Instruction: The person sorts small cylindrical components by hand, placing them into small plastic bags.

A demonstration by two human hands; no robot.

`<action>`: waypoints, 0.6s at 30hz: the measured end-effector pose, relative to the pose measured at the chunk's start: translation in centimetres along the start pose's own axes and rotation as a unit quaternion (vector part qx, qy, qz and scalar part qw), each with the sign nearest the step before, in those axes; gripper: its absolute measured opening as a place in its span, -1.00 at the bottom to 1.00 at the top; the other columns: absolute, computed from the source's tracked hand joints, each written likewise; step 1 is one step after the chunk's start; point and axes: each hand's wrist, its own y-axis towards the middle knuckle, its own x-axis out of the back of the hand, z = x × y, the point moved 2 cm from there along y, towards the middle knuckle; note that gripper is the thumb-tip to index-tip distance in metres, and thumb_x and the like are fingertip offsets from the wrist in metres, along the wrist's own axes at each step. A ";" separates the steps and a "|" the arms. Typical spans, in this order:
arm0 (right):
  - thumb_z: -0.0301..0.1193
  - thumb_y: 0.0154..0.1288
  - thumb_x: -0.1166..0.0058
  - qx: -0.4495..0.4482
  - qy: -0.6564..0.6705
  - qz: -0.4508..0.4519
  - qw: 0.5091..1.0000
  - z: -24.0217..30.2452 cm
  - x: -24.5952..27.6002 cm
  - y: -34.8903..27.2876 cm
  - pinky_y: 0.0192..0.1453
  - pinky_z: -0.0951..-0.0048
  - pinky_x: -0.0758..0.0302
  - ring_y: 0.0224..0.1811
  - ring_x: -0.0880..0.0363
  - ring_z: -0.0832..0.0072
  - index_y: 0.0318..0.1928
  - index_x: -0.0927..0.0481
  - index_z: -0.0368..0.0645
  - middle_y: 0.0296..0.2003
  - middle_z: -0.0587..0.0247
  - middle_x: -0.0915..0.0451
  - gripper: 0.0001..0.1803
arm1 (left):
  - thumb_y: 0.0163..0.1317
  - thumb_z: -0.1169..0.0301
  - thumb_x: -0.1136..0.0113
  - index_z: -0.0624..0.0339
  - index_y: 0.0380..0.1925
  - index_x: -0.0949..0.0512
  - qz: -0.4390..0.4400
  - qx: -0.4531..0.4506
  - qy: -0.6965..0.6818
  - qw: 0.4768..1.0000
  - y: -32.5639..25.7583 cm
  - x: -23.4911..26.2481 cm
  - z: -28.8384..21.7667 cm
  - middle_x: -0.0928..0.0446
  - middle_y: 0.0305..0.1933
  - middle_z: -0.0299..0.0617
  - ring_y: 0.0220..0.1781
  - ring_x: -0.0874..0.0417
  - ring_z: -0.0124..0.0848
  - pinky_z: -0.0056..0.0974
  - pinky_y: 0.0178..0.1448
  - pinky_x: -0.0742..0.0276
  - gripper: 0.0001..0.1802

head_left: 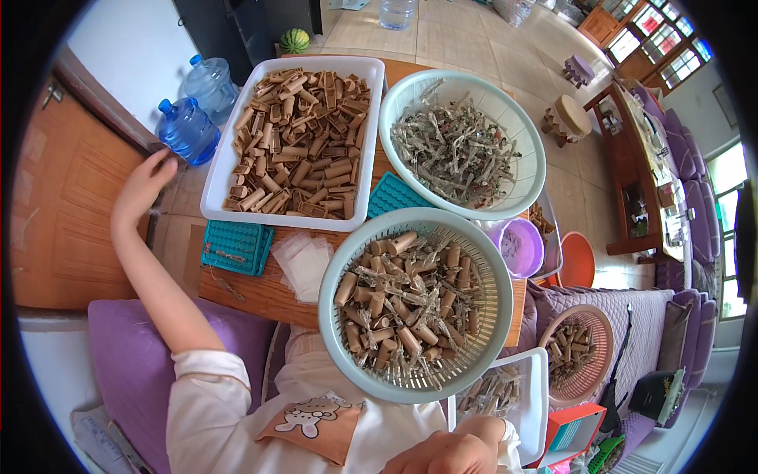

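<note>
Currently left hand is spread wide, reaching out at 10 o'clock beside the blue bottle, holding nothing. Right hand is curled narrow at 6 o'clock, nearer the basket of cut tubes at 12 from it; grip contents unclear.

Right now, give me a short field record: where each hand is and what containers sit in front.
left hand: stretched out left, touching the blue plastic water jug
right hand: closed, low, beside the small white tray
lap: pale green round slotted basket of tan tubes and strips
table: white rectangular tray of tan tubes; white round basket of grey strips
</note>
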 end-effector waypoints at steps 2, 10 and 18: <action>-0.19 0.15 -0.08 0.011 -0.017 -0.001 1.000 0.8 0.8 -0.6 -0.32 0.23 -0.44 -0.33 -0.53 0.11 -0.27 -0.39 -0.29 -0.36 -0.15 -0.51 -0.61 | 0.16 0.19 -0.02 0.09 0.12 -0.31 0.038 -0.214 -0.649 0.729 -3.1 0.1 -2.8 -0.41 0.05 -0.16 -0.14 -0.46 -0.44 -0.34 -0.08 -0.38 -0.49; -0.53 -0.05 -0.16 -0.425 -0.704 -0.314 0.475 5.7 2.7 -3.8 -0.47 0.45 -0.39 -0.56 -0.39 0.42 -0.25 -0.56 -0.21 -0.61 0.28 -0.36 -0.74 | 0.09 0.41 -0.10 0.22 -0.03 -0.40 -0.097 -0.169 -0.372 0.907 -9.4 -1.6 -8.0 -0.48 -0.08 -0.03 -0.15 -0.53 -0.25 -0.28 -0.10 -0.42 -0.60; -0.48 -0.11 -0.01 -0.505 -0.832 -0.062 0.219 2.9 7.5 -8.7 -0.40 0.51 -0.42 -0.41 -0.37 0.47 -0.18 -0.44 -0.14 -0.47 0.32 -0.27 -0.64 | 0.02 0.40 -0.15 0.21 -0.19 -0.47 -0.047 -0.415 -0.394 0.819 -14.4 -0.3 -14.8 -0.51 -0.20 -0.06 -0.17 -0.53 -0.14 -0.20 -0.09 -0.45 -0.70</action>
